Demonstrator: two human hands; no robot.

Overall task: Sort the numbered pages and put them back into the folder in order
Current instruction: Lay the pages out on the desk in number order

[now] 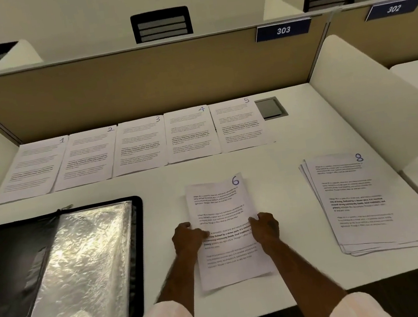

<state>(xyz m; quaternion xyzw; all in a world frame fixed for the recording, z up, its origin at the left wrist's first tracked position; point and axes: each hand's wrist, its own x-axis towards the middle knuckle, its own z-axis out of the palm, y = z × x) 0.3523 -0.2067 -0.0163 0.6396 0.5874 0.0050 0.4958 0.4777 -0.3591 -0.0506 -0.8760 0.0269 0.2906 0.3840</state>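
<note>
While pages numbered 1 to 5 (142, 145) are lying face up in a left-to-right row at 12 o'clock on the counter (270, 166), a person is handling page 6 (219, 202) at 6 o'clock, nearest the body. The left hand (188, 238) is gripping the sheet's left edge and the right hand (265, 228) its right edge, with fingers (184, 228) curling onto the paper on both sides. Whether the sheet is resting on the counter or hanging just clear of it cannot be told from this view. A loose stack (355, 205) with page 8 on top is sitting at 3 o'clock, well apart from the row, its lower sheets hidden. The folder (8, 259) is lying unzipped at 8 o'clock, its shiny plastic sleeves (84, 268) showing no pages. By this evidence the sorting is running past its midpoint: five pages are lying placed, the sixth is in hand, the stack is awaiting sorting, and the refilling of the folder is not yet beginning.
</note>
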